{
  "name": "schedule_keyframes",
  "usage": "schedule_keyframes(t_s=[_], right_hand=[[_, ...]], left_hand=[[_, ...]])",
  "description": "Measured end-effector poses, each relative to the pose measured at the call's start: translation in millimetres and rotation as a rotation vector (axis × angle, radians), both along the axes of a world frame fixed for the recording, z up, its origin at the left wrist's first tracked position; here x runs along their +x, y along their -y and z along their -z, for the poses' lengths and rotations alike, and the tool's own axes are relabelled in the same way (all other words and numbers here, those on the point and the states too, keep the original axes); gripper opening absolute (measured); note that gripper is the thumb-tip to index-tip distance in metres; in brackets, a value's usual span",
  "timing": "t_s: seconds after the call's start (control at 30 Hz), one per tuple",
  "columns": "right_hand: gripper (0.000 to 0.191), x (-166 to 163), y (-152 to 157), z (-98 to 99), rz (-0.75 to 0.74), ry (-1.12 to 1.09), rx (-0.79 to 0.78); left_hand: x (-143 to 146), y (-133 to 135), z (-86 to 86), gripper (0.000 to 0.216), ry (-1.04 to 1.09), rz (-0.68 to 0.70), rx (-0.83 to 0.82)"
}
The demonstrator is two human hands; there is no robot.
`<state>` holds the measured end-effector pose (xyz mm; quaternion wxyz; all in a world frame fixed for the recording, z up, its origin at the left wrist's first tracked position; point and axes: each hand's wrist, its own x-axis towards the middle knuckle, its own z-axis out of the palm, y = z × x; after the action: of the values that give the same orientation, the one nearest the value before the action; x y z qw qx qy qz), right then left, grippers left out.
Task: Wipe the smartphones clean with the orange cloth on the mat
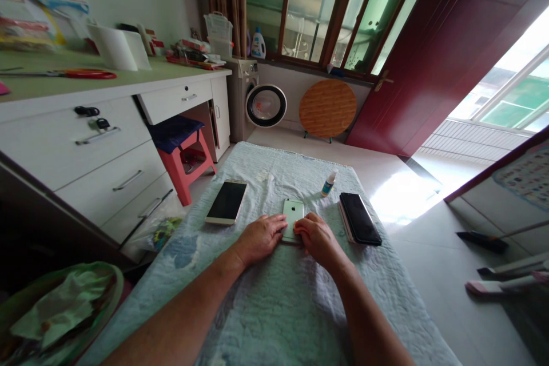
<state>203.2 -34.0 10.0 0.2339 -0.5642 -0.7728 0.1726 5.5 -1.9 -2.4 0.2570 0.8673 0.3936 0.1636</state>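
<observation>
A silver smartphone [293, 212] lies back side up, its apple logo showing, on a quilted pale blue cloth [266, 309]. Along the phone's left edge rests my left hand [262, 235], fingers stretched out and touching it. My right hand [318, 238] is closed around a small orange cloth [297, 227], pressed on the right side of the phone's back. Most of the cloth is hidden under the fingers. To the left lies a gold-framed phone [227, 202], dark screen up. Beyond my right hand stands a small spray bottle [328, 184]. A black phone [359, 218] lies at the right on something pale.
At left is a white desk [103, 143] with drawers, with a pink stool [184, 163] beside it. A green-rimmed waste bin [118, 280] stands at lower left. Farther back are a washing machine [242, 77] with its door open, a round wooden tabletop [328, 107] and a red door [412, 68].
</observation>
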Motion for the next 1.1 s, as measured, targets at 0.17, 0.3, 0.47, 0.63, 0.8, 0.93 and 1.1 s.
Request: schedule_keyframes(t_s=[0.17, 0.3, 0.47, 0.63, 0.8, 0.93, 1.1], right_hand=[[0.019, 3.7, -6.0, 10.4, 0.163, 0.024, 0.075], [0.019, 1.4, -7.8, 12.3, 0.237, 0.07, 0.066], [0.019, 1.7, -3.5, 0.4, 0.199, 0.076, 0.017], [0.021, 3.3, 4.5, -14.9, 0.176, 0.016, -0.147], [0.016, 7.4, 9.0, -18.6, 0.143, -0.016, -0.186], [0.018, 11.0, 12.5, -22.6, 0.101, -0.033, -0.228], [0.014, 7.1, 14.2, -26.9, 0.016, -0.149, -0.273]], left_hand=[[-1.7, 0.5, -0.9, 0.044, -0.001, 0.009, -0.004], [-2.3, 0.5, -0.3, 0.046, -0.011, 0.01, 0.003], [-0.7, 0.8, -0.3, 0.043, -0.011, -0.001, 0.0], [0.2, 2.3, -1.3, 0.042, -0.03, -0.014, 0.022], [0.1, 3.0, 0.1, 0.042, -0.034, -0.024, 0.037], [0.0, 2.6, 1.5, 0.043, -0.044, -0.017, 0.042], [0.0, 1.6, 1.3, 0.044, -0.056, -0.013, 0.023]])
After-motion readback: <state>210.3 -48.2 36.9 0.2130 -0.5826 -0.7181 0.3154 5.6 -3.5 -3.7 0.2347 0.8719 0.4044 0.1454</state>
